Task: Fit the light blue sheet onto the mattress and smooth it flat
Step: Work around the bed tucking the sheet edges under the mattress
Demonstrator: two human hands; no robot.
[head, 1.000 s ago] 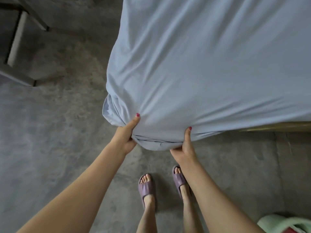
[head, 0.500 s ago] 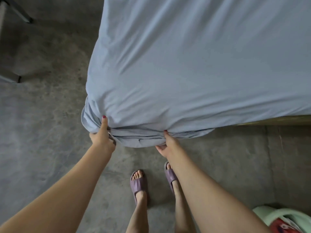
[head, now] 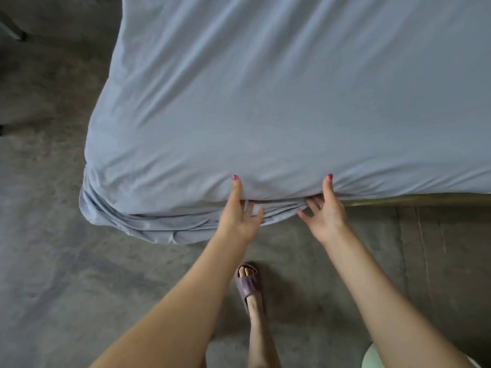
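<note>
The light blue sheet point(head: 279, 102) covers the mattress top, with diagonal wrinkles across it. Its corner bunches in folds at the lower left, hanging over the floor. My left hand point(head: 239, 216) and my right hand point(head: 326, 211) are at the near side of the mattress, to the right of that corner. Each thumb points up and presses on the sheet's side. The fingers of both hands are spread at the gathered hem under the edge. The mattress itself is hidden by the sheet.
A wooden bed frame rail point(head: 414, 199) shows to the right of my right hand. Bare concrete floor point(head: 53, 235) surrounds the bed. My foot in a purple slipper point(head: 248, 284) stands below the hands. A pale green object point(head: 369, 354) sits at the bottom right.
Both hands have moved right along the near edge, away from the bunched corner. Their grip on the hem has loosened and the fingers are now spread.
</note>
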